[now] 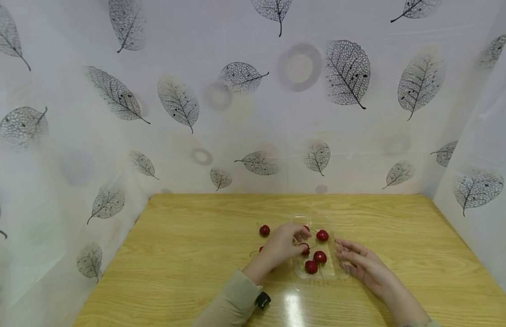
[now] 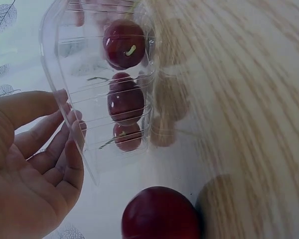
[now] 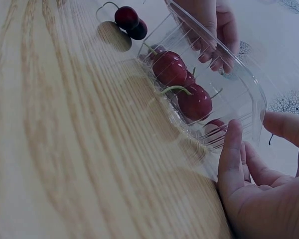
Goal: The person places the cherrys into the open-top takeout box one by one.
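A clear plastic container point(image 1: 328, 271) holding several red cherries point(image 1: 320, 257) stands on the wooden table. My left hand point(image 1: 283, 245) is over its left side, fingers bent loosely above the cherries. In the left wrist view those fingertips point(image 2: 65, 97) are at the container's rim, with nothing visible between them. My right hand point(image 1: 369, 268) is at the container's right side; in the right wrist view its fingers point(image 3: 232, 149) lie along the end wall and the thumb is by the rim. Left of the container lies a loose cherry point(image 1: 264, 230); another cherry point(image 1: 261, 249) is mostly hidden behind my left hand.
The wooden table point(image 1: 187, 254) reaches back to a pale curtain point(image 1: 236, 118) with a leaf print, which also hangs along both sides. A small black object point(image 1: 263, 300) is at my left sleeve cuff.
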### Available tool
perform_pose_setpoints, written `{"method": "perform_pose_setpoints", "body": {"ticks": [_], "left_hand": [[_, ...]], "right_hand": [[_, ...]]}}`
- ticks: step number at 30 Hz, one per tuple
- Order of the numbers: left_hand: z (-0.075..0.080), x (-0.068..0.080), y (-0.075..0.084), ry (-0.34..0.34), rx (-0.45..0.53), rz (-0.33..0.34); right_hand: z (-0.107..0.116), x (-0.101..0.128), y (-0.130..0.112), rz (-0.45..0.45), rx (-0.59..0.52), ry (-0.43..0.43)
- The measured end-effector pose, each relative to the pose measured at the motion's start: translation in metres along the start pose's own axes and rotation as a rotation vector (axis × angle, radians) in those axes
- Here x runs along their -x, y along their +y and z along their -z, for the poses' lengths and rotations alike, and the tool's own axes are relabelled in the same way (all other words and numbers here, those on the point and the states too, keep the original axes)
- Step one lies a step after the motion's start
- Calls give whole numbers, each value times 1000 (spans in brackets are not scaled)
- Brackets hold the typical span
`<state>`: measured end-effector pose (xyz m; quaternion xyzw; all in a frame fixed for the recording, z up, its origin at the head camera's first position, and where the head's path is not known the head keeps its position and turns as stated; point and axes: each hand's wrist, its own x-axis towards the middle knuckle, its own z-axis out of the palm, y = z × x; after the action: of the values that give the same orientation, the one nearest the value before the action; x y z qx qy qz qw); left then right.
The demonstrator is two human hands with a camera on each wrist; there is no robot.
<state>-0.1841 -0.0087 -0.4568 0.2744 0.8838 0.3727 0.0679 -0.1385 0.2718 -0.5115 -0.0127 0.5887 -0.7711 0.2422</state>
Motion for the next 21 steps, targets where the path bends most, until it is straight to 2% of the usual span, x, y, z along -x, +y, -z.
{"method": "perform_pose_setpoints", "body": {"ticks": [5,14,21], "left_hand": [[3,-1,0,19,28,-9],[15,-1,-6,60,14,31],[27,-1,-13,102,74,38]], "right_hand": [[0,0,0,-10,-3,10],[0,0,-1,-8,-4,17],[0,0,0,-2,-3,7]]}}
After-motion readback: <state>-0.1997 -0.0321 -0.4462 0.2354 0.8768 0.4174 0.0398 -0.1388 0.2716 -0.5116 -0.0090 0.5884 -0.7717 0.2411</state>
